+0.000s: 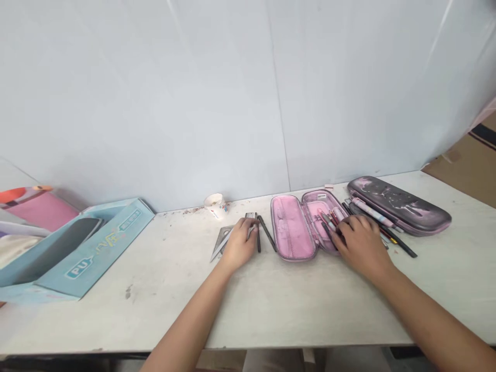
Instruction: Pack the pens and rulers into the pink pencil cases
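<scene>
My left hand [240,244] rests on a metal triangular set square [220,244], with several dark pens [263,232] just to its right. My right hand [360,243] lies over a bundle of pens [327,222] in the right half of an open pink zip pencil case [294,227]. Its fingers touch the pens, but I cannot see whether they grip them. Behind that hand, loose pens and a pink-patterned pen [372,217] lie beside a dark mauve hard pencil case [399,205]. The hands hide parts of the set square and the pens.
A light blue cardboard box [93,248] lies open at the table's left end, with pink and orange items [34,204] beyond it. A small paper cup [216,205] stands against the pale wall. Brown cardboard [465,165] shows at the far right.
</scene>
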Demonstrator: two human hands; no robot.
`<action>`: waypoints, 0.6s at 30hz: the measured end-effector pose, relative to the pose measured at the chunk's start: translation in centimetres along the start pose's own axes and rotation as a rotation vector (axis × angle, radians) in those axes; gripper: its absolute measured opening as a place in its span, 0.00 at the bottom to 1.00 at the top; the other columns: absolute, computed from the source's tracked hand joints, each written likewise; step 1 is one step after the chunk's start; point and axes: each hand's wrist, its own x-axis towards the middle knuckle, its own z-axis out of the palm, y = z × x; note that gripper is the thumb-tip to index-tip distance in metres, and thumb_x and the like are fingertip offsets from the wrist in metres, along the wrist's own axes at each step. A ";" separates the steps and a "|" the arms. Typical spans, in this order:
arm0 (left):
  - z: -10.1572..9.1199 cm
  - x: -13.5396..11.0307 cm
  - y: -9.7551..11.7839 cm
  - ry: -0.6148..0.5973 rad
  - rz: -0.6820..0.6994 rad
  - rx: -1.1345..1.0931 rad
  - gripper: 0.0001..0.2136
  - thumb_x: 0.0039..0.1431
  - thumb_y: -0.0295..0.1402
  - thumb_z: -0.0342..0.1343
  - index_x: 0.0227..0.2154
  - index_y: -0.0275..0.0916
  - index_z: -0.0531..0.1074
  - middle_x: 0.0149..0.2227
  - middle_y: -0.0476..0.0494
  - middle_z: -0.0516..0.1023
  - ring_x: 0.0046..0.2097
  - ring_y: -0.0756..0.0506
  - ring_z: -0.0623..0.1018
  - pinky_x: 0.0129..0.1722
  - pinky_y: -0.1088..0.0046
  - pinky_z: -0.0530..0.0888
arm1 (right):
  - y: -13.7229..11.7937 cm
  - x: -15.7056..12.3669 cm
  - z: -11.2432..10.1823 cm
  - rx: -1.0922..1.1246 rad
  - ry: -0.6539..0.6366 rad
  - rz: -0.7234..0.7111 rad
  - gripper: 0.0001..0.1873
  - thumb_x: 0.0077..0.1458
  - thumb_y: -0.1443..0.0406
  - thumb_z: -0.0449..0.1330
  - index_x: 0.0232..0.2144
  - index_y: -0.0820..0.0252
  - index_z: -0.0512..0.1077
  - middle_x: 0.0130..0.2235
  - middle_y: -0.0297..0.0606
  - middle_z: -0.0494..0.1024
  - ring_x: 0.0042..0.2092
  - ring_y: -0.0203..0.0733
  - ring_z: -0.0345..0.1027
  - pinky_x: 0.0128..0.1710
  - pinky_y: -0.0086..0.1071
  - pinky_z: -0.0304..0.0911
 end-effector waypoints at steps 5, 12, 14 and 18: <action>0.2 -1.6 -2.9 0.085 -0.001 -0.018 0.11 0.59 0.30 0.43 0.42 0.37 0.67 0.43 0.40 0.70 0.47 0.44 0.70 0.49 0.61 0.67 | -4.9 2.1 -1.7 0.076 -0.061 -0.116 0.14 0.57 0.61 0.49 0.31 0.62 0.71 0.37 0.45 0.70 0.43 0.48 0.59 0.43 0.41 0.55; 1.6 -2.8 -1.6 0.041 0.049 -0.103 0.11 0.58 0.27 0.44 0.43 0.38 0.66 0.43 0.40 0.69 0.48 0.43 0.69 0.50 0.62 0.67 | -14.4 5.8 0.0 0.041 -0.077 -0.320 0.14 0.55 0.65 0.50 0.35 0.67 0.73 0.45 0.52 0.70 0.55 0.53 0.52 0.57 0.51 0.40; 1.6 -3.0 -1.5 0.051 0.051 -0.115 0.12 0.57 0.26 0.44 0.43 0.37 0.66 0.43 0.39 0.69 0.49 0.43 0.69 0.50 0.62 0.67 | -15.8 6.5 1.4 -0.002 -0.128 -0.337 0.14 0.53 0.66 0.51 0.35 0.67 0.74 0.46 0.54 0.70 0.57 0.55 0.49 0.57 0.55 0.35; 1.6 -3.0 -2.0 0.089 0.073 -0.098 0.13 0.56 0.25 0.45 0.44 0.35 0.65 0.45 0.38 0.69 0.49 0.44 0.69 0.51 0.63 0.67 | -16.7 7.4 2.6 -0.047 -0.230 -0.240 0.14 0.50 0.65 0.54 0.35 0.70 0.75 0.44 0.57 0.70 0.54 0.58 0.53 0.56 0.56 0.37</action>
